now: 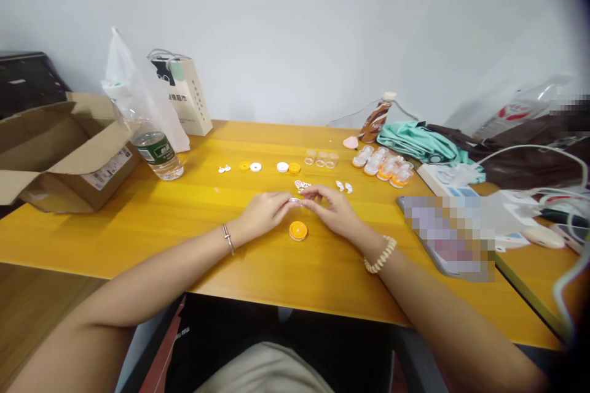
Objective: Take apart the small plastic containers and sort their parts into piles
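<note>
My left hand and my right hand meet over the middle of the yellow wooden table. Their fingertips pinch a small white round part between them. Just below the hands an orange round cap lies on the table. Behind the hands lie small white cut-out pieces and a row of white and orange discs. Clear little cups stand further back. The left wrist wears a thin bracelet, the right wrist a bead bracelet.
An open cardboard box sits at the left edge, with a water bottle, plastic bag and paper bag behind. On the right lie orange-white assembled pieces, a brown bottle, green cloth, cables and a blurred tablet.
</note>
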Available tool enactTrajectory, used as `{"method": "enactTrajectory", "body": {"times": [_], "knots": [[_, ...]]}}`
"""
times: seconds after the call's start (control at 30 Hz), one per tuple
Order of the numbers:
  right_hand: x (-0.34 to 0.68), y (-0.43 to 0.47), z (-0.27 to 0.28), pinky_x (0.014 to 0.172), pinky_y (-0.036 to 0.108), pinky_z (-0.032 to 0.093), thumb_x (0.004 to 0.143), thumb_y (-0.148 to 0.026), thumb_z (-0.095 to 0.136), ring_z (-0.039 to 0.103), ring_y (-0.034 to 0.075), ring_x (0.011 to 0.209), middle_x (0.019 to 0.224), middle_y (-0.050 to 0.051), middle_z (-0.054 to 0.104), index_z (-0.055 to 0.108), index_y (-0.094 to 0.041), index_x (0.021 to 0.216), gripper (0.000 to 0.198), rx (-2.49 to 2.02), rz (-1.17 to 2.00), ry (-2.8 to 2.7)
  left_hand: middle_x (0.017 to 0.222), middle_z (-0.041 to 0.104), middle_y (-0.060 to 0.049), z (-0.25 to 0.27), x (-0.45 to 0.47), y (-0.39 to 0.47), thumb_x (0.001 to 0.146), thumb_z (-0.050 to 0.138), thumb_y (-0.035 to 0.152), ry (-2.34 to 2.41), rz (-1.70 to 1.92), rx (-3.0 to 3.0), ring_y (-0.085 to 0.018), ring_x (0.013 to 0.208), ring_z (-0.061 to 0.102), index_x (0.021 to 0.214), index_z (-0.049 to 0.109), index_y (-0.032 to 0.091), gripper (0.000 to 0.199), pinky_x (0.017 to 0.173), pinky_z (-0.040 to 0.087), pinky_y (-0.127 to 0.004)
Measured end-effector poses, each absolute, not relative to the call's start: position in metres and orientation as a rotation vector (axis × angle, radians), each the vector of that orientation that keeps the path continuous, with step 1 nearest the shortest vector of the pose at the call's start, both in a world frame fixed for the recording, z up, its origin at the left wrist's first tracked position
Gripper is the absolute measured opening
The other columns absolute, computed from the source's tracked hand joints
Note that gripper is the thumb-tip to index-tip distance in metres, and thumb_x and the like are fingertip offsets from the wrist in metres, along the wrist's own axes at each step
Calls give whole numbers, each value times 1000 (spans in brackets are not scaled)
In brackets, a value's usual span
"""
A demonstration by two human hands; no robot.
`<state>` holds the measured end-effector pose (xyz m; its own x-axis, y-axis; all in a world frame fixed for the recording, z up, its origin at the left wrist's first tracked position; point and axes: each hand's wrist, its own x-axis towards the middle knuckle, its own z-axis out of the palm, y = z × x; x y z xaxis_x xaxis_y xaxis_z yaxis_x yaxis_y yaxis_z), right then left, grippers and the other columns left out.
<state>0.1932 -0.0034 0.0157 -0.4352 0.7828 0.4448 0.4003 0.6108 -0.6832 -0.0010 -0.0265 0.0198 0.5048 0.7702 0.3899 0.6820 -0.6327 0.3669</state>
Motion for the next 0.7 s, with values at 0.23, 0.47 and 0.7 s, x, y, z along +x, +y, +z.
{"method": "enactTrajectory", "body": {"times": [0.23, 0.47, 0.7], "knots": [[185, -17, 22, 75, 33, 48, 80, -30, 54, 60, 17, 77, 80, 2, 66, 64, -21, 80, 13, -843, 711, -2038, 79, 63, -4, 18, 2, -29, 90, 37, 29, 1182, 757, 2569, -14, 71, 57, 92, 57, 17, 24, 64, 42, -24], [232, 24, 33, 58, 28, 46, 73, -34, 60, 58, 15, 63, 72, 4, 66, 63, -18, 74, 16, -1116, 698, -1490, 80, 65, -1, 26, 0, -30, 88, 41, 37, 1254, 884, 2414, -11, 64, 55, 87, 60, 18, 26, 61, 40, -21], [302, 68, 12, 43, 24, 41, 57, -19, 71, 49, 11, 42, 47, 0, 57, 57, -15, 61, 14, -1431, 830, -1254, 79, 63, -2, 26, -1, -31, 90, 37, 34, 1215, 820, 2521, -13, 68, 55, 88, 60, 18, 29, 64, 40, -24]]}}
